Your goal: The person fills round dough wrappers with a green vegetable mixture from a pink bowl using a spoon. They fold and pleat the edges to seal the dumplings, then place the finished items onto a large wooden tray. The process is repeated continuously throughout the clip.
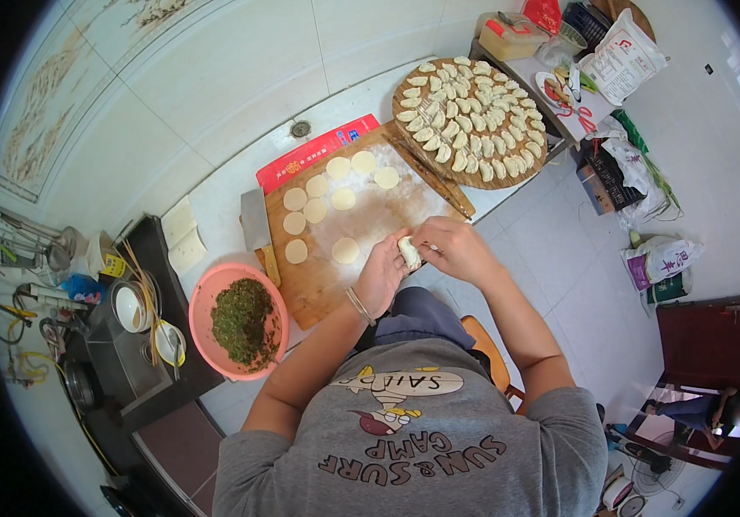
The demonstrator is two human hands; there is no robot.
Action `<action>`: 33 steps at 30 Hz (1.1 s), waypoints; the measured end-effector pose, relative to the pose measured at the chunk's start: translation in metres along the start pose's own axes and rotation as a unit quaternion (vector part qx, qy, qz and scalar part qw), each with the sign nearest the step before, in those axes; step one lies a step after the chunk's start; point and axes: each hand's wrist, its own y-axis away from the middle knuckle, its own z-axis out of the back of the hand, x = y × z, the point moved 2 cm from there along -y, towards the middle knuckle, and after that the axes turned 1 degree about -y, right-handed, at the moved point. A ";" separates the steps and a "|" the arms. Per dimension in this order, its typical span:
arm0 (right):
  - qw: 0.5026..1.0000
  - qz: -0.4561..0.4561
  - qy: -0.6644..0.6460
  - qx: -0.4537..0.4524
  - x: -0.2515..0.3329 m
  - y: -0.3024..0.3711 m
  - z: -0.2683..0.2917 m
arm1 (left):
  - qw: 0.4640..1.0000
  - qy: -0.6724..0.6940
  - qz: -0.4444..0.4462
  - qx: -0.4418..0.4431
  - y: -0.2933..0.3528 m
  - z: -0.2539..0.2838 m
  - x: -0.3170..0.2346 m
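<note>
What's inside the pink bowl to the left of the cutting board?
The pink bowl holds a heap of chopped green filling. Some pink inner wall shows around it, but the heap covers the bottom, so anything buried underneath can't be seen.

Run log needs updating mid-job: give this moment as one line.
left hand: holding dumpling | right hand: at its edge | wooden board: round wrappers | pink bowl: chopped green filling

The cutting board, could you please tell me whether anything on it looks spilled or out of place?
Nothing stands out as odd: white powder, likely flour, is smeared across the cutting board, but that seems normal beside the dough rounds.
</note>
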 end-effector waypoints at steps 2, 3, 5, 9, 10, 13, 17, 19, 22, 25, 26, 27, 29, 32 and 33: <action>0.999 -0.042 -0.011 -0.012 0.004 0.001 -0.004 | 1.000 -0.005 -0.001 0.010 -0.001 0.002 0.003; 0.999 -0.047 -0.003 -0.011 0.007 0.000 -0.004 | 1.000 -0.014 -0.005 0.010 -0.001 0.002 0.003; 0.998 -0.056 0.014 -0.009 0.011 -0.002 -0.005 | 0.999 -0.032 -0.012 0.010 -0.002 0.002 0.004; 1.000 -0.017 0.004 0.000 0.010 -0.002 0.003 | 0.999 -0.046 0.004 0.016 -0.002 0.004 0.002; 1.000 0.004 0.010 -0.001 0.009 -0.004 0.006 | 0.999 -0.049 0.011 0.016 0.000 0.002 -0.001; 0.999 0.028 0.023 0.018 0.006 -0.001 0.008 | 0.999 -0.050 0.019 0.007 0.001 -0.002 -0.002; 0.999 0.027 0.024 0.035 0.001 0.003 0.003 | 0.999 -0.049 0.021 -0.002 0.004 -0.005 -0.001; 0.999 0.006 0.031 0.031 0.005 0.002 0.001 | 0.999 -0.052 0.013 -0.003 0.003 -0.003 0.003; 0.998 -0.029 0.056 0.030 0.005 0.004 -0.005 | 0.998 -0.060 0.012 -0.008 0.002 -0.004 0.002; 0.998 -0.059 0.007 0.016 0.004 0.004 -0.004 | 0.997 -0.072 0.023 0.009 0.000 -0.005 -0.002; 0.997 -0.067 -0.023 0.008 0.003 0.004 -0.002 | 0.997 -0.076 0.028 0.019 0.001 -0.004 -0.004; 0.999 -0.041 -0.005 0.013 0.003 0.002 0.002 | 0.997 -0.069 0.034 0.014 0.001 -0.001 -0.003; 0.999 0.011 0.031 0.023 0.002 -0.004 0.011 | 0.997 -0.056 0.047 0.003 0.001 0.006 -0.001; 0.997 0.056 0.018 0.044 -0.003 -0.004 0.010 | 0.996 -0.065 0.057 0.019 0.002 0.002 -0.005; 0.996 0.058 0.028 0.054 -0.003 -0.005 0.010 | 0.996 -0.069 0.060 0.021 0.001 0.002 -0.005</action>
